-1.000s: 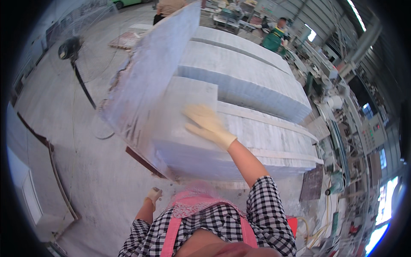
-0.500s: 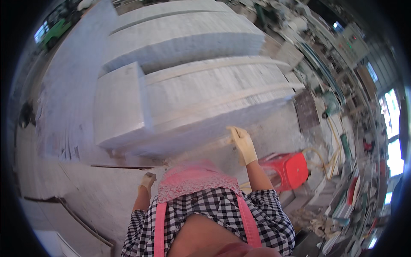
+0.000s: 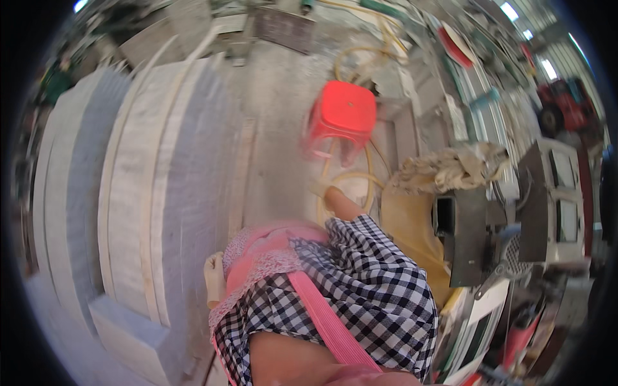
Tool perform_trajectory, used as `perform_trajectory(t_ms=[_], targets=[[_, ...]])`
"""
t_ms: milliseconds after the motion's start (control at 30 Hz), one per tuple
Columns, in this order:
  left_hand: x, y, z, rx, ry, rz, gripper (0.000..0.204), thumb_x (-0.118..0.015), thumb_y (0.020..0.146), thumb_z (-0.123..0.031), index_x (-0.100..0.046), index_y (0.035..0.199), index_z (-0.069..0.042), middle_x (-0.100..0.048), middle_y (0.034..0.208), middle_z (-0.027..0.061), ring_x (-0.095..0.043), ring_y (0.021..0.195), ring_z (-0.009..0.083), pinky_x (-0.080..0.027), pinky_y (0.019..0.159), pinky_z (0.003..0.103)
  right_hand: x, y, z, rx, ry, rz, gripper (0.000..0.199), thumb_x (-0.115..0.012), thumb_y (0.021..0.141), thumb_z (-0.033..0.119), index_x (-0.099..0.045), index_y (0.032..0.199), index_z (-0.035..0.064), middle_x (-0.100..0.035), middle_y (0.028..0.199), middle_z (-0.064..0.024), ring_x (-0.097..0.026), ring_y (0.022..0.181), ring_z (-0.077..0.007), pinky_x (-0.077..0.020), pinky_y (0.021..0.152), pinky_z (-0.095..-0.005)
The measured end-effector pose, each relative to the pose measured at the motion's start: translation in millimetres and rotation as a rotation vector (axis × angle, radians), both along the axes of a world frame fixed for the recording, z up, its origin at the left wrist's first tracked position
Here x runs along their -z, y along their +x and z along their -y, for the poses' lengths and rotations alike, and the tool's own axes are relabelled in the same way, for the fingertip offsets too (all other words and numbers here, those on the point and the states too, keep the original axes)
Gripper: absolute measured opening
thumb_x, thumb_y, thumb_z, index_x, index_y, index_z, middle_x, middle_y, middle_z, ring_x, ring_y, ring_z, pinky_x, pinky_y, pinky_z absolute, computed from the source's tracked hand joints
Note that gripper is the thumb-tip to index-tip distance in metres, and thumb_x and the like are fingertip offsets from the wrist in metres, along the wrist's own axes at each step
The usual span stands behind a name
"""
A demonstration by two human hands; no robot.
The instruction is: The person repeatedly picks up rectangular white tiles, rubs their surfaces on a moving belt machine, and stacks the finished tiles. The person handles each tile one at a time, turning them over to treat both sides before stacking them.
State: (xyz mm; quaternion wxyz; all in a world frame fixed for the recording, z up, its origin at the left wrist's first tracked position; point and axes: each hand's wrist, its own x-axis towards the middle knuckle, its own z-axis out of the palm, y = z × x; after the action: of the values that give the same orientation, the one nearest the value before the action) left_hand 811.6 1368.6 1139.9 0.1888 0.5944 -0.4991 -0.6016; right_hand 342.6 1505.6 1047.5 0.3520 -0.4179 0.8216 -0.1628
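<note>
Two gloved hands hang empty beside the person's body. The left hand shows pale below the pink apron hem, fingers loosely together and pointing down, gripping nothing, just beside the stacked grey stone slabs. The right hand reaches out past the checked sleeve and is blurred, so I cannot tell whether its fingers are spread or curled; nothing shows in it. It lies well clear of the slabs, on the side away from them, near a loop of yellow hose on the concrete floor, with a red plastic stool just beyond the hose.

Half a second ago the slabs filled the upper middle of the view and the right hand was raised close against their edge, with the stool low at the right. Now the slabs stand along the left side, the stool has come up to the upper centre, and the right hand has left the slabs. Farther from the slabs, past the hose, a heap of beige rags rests on dark machine housing.
</note>
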Motion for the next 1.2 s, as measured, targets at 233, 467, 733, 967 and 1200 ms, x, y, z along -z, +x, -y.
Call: perform_trajectory(t_ms=[233,467,733,967,1200], targets=[[-31.8,-135.9,70.6,0.281,-0.354,0.25,0.026,-0.062,0.095,-0.011,-0.067,0.116,0.002,-0.071,0.107,0.0104,-0.066,0.1,0.017,-0.051,0.09,0.031,-21.8,-52.7,32.0,-0.031,-0.324,-0.135,0.032,-0.059,0.092,0.027,-0.066,0.117,0.0084,-0.068,0.114,-0.0188,-0.065,0.108,-0.0335,-0.0515,0.092,-0.0437],[-112.9,-220.8,133.0,0.463,-0.573,0.079,0.04,-0.061,0.095,-0.011,-0.06,0.133,0.001,-0.07,0.121,0.0156,-0.065,0.115,0.0228,-0.046,0.103,0.033,34.3,-59.8,-42.5,0.489,-0.006,0.107,0.045,-0.06,0.093,0.034,-0.067,0.124,0.0017,-0.069,0.118,-0.0203,-0.066,0.112,-0.0288,-0.0515,0.094,-0.0395],[-195.7,-302.2,232.3,0.547,-0.882,-0.058,0.044,-0.063,0.094,-0.014,-0.059,0.137,-0.007,-0.067,0.128,0.0137,-0.06,0.124,0.0259,-0.043,0.105,0.037,22.4,-38.7,-114.4,0.582,0.125,0.101,0.048,-0.055,0.094,0.04,-0.07,0.117,0.0015,-0.072,0.109,-0.0219,-0.069,0.102,-0.0336,-0.0525,0.09,-0.0405],[-205.8,-405.5,292.9,0.583,-0.824,-0.229,0.047,-0.063,0.093,-0.011,-0.056,0.14,-0.006,-0.067,0.128,0.0143,-0.059,0.125,0.0257,-0.041,0.109,0.037,34.8,-89.2,-68.1,0.798,-0.123,-0.036,0.051,-0.055,0.094,0.043,-0.07,0.118,0.0003,-0.072,0.11,-0.0208,-0.068,0.104,-0.0325,-0.0518,0.092,-0.0385],[-202.5,-443.6,353.2,0.339,-0.676,-0.366,0.05,-0.061,0.094,-0.007,-0.052,0.143,-0.005,-0.067,0.127,0.015,-0.059,0.123,0.0216,-0.037,0.112,0.037,-28.7,-206.2,38.3,0.58,-0.022,-0.074,0.042,-0.06,0.094,0.034,-0.069,0.119,0.0019,-0.073,0.112,-0.0132,-0.068,0.103,-0.0279,-0.0519,0.091,-0.0376]])
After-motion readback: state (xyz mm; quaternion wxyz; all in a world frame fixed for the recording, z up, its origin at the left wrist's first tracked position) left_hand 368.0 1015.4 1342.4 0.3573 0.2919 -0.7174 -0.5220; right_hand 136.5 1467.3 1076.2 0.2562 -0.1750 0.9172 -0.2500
